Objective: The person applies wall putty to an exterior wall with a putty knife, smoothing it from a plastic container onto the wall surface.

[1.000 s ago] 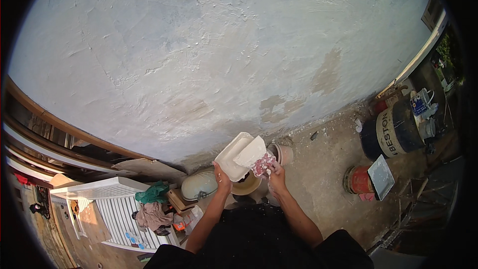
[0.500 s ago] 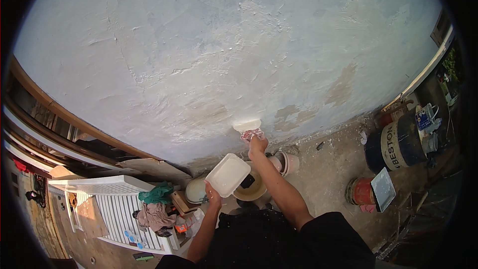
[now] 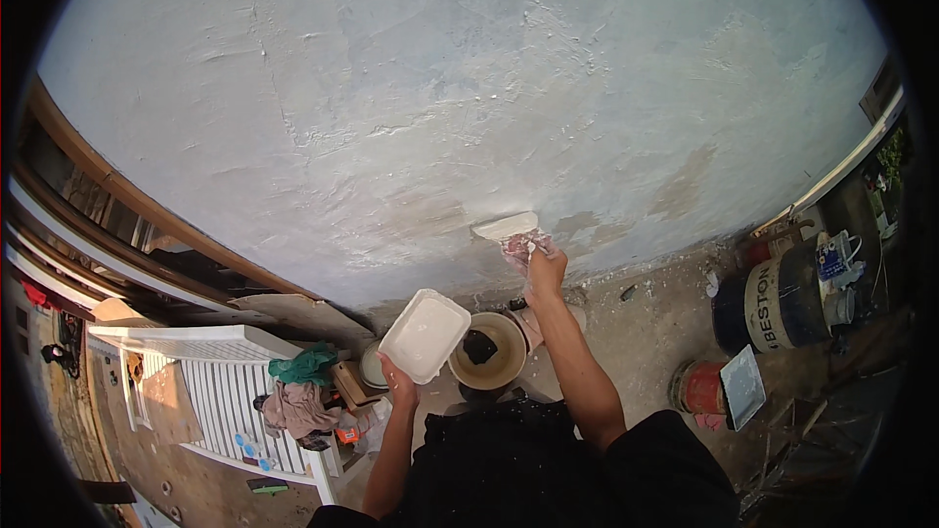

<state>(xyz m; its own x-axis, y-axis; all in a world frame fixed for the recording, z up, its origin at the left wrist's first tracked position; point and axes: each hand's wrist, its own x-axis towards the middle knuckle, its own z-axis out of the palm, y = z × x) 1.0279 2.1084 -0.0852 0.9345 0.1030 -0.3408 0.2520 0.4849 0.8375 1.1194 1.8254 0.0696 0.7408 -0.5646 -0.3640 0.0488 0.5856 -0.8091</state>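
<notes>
the right hand (image 3: 548,270) has its fingers closed round the pink, white-smeared handle of the scraper (image 3: 509,226), whose broad blade seems to lie against the lower wall (image 3: 391,59), left of the brown patches (image 3: 683,184). the left hand (image 3: 400,386) grips the tray (image 3: 427,332) by its near left edge, fingers partly hidden, just left of the bucket (image 3: 519,352). the step in hand looks like coating the wall; the next move seems to call for even pressure along the blade, tray held close.
</notes>
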